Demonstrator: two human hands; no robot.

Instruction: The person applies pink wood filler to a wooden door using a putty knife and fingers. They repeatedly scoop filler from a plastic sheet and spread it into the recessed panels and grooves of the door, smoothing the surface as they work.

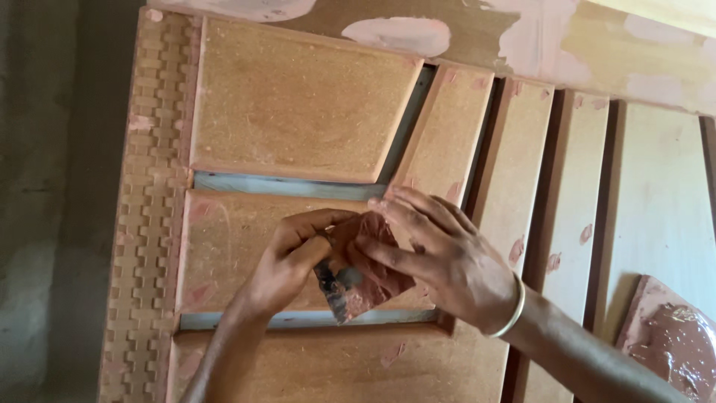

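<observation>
Sitting between left hand [287, 257] and right hand [440, 254], putty-smeared scraper [350, 287].

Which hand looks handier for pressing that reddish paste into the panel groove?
Probably the left hand: it grips the putty knife just above the groove. The right hand steadies the paste-smeared scrap.

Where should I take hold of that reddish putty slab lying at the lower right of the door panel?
Grip the putty slab by its pale upper-left edge, coming from the left over the bare wood. Its glossy middle looks wet with filler, and its right and lower parts run out of view, so that dry-looking rim is probably the cleanest hold. Both the left hand and right hand are occupied.
</observation>
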